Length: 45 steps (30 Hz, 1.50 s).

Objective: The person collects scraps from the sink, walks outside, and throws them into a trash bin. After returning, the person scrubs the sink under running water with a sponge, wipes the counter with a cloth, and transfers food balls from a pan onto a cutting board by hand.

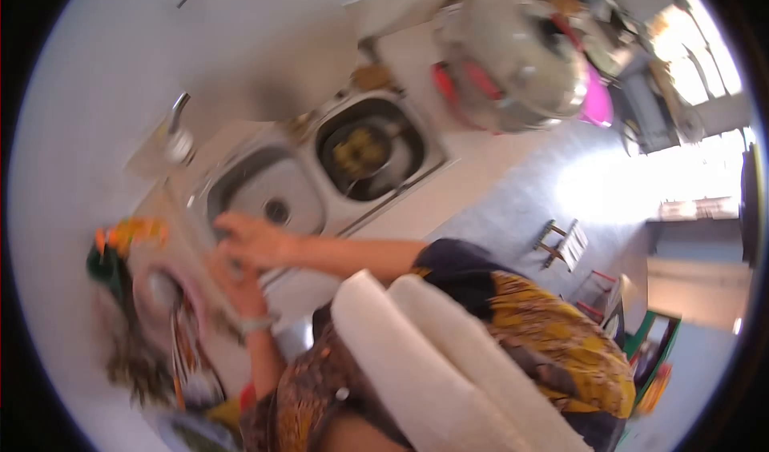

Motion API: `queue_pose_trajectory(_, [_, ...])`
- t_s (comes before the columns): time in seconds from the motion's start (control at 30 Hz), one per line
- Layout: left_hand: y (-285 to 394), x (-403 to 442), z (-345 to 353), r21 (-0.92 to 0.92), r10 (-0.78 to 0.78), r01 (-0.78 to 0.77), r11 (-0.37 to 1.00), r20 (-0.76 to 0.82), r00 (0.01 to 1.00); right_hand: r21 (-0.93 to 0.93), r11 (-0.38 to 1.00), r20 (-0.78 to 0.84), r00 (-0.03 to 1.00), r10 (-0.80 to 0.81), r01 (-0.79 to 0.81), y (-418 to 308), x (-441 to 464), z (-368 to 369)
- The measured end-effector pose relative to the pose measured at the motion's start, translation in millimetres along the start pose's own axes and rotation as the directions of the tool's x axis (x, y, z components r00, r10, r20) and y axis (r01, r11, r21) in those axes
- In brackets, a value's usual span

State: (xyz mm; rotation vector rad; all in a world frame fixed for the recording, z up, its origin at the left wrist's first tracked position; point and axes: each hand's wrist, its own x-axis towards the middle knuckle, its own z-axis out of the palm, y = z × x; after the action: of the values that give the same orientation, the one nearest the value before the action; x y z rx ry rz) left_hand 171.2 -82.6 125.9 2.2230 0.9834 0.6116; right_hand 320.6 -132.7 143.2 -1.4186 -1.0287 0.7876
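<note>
My right hand [260, 241] reaches in over the near edge of the left sink basin [298, 192], fingers partly stretched and apart, with nothing seen in them. Close below it is my left hand [238, 286], a band [256, 323] on its wrist. The hands are nearly touching or overlapping, and blur hides the left fingers. The left basin holds only its drain [277, 210] in view. In the right basin [415, 144] sits a dark pan [376, 136] with yellowish pieces [358, 154] in it.
A faucet [179, 132] stands behind the left basin. A large pale rounded appliance [513, 60] is on the counter to the right. Orange packaging [132, 233] and utensils [186, 348] lie at left. A small stool [563, 244] stands on the floor. White cloth-like rolls [448, 372] cross my front.
</note>
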Motion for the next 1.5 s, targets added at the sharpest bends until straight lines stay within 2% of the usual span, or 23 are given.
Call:
queue_pose_trajectory(0.03, [8,1,-6,-0.122,0.009,-0.025,0.992,-0.128,0.992,-0.042,0.994,-0.029,0.994,-0.103,0.102,-12,-4,-8])
queue_pose_trajectory(0.1, [87,5,-30,-0.578,-0.051,0.004,0.816,-0.065,0.997,0.188,0.982,0.164,0.986,-0.037,0.006,-50,-9,-39])
queue_pose_trajectory(0.2, [68,4,-10,-0.712,-0.039,0.113,0.693,0.119,0.992,0.658,0.706,0.352,0.936,0.020,-0.263,-29,-12,-55])
queue_pose_trajectory(0.23, [47,11,3,-0.299,0.076,-0.013,0.954,0.199,0.977,0.242,0.965,0.362,0.932,0.007,-0.101,-5,-24,-59])
queue_pose_trajectory(0.27, [16,1,25,-0.018,0.015,-0.010,1.000,0.280,0.960,-0.231,0.969,0.369,0.929,0.000,0.091,35,-41,-60])
queue_pose_trajectory(0.3, [-22,-11,48,0.266,-0.056,-0.037,0.963,0.336,0.940,-0.645,0.719,0.370,0.929,-0.003,0.259,73,-53,-62])
queue_pose_trajectory(0.33, [-22,-4,60,0.523,-0.135,-0.080,0.848,0.360,0.923,-0.896,0.273,0.365,0.931,0.000,0.351,94,-55,-66])
queue_pose_trajectory(0.43, [2,-1,54,0.016,0.064,-0.066,0.998,0.111,0.992,-0.804,0.512,0.326,0.944,-0.043,0.301,186,-70,-63])
queue_pose_trajectory(0.47, [-3,1,57,0.072,0.097,-0.103,0.992,0.082,0.992,-0.734,0.644,0.223,0.972,-0.073,0.216,145,-78,-89])
queue_pose_trajectory(0.5, [-8,2,60,0.030,0.068,-0.071,0.997,0.082,0.994,-0.749,0.571,0.346,0.933,-0.095,0.336,162,-84,-103])
queue_pose_trajectory(0.53, [-23,0,64,0.041,0.072,-0.075,0.996,0.056,0.996,-0.821,0.515,0.349,0.930,0.112,0.246,139,-90,-116])
queue_pose_trajectory(0.57, [-19,-5,58,0.084,-0.029,0.026,0.996,0.036,0.999,-0.746,0.665,0.195,0.947,0.256,-0.026,120,-96,-124])
queue_pose_trajectory(0.63, [-14,9,75,0.073,-0.091,0.092,0.993,-0.015,0.996,-0.739,0.649,0.016,0.967,-0.254,0.183,134,-125,-143])
queue_pose_trajectory(0.8, [-27,-9,85,-0.033,-0.141,0.141,0.989,-0.007,0.990,-0.486,0.863,0.008,0.987,0.160,-0.136,113,-153,-168])
queue_pose_trajectory(0.83, [-25,-7,85,-0.056,-0.152,0.152,0.987,0.002,0.988,-0.463,0.866,0.013,0.976,0.219,-0.188,108,-153,-173])
queue_pose_trajectory(0.93, [-22,-6,82,-0.095,-0.167,0.170,0.981,0.040,0.985,-0.577,0.791,-0.278,0.959,0.047,-0.206,122,-149,-196])
queue_pose_trajectory(1.03, [-31,-9,86,-0.083,-0.140,0.146,0.986,0.074,0.987,-0.707,0.523,-0.450,0.873,0.187,-0.476,131,-145,-219])
queue_pose_trajectory(1.13, [-29,-14,88,-0.117,-0.065,0.098,0.988,0.262,0.963,-0.727,0.362,-0.439,0.800,0.410,-0.584,148,-142,-224])
queue_pose_trajectory(1.2, [-11,-23,90,-0.208,-0.013,0.133,0.969,0.493,0.870,-0.709,0.318,-0.402,0.731,0.551,-0.630,155,-134,-224])
queue_pose_trajectory(1.27, [-7,-41,101,-0.349,0.256,-0.034,0.936,0.614,0.747,-0.695,0.283,-0.393,0.679,0.620,-0.661,160,-127,-224])
queue_pose_trajectory(1.33, [30,-42,93,-0.293,0.161,0.294,0.910,0.902,0.401,-0.678,0.257,-0.424,0.652,0.629,-0.689,167,-124,-225])
queue_pose_trajectory(1.43, [28,-65,109,-0.237,0.229,0.402,0.884,0.971,0.069,-0.656,0.197,-0.469,0.597,0.651,-0.729,165,-114,-228])
queue_pose_trajectory(1.5, [11,-85,121,-0.144,0.194,0.313,0.939,0.972,-0.134,-0.614,0.160,-0.507,0.543,0.669,-0.773,166,-110,-229])
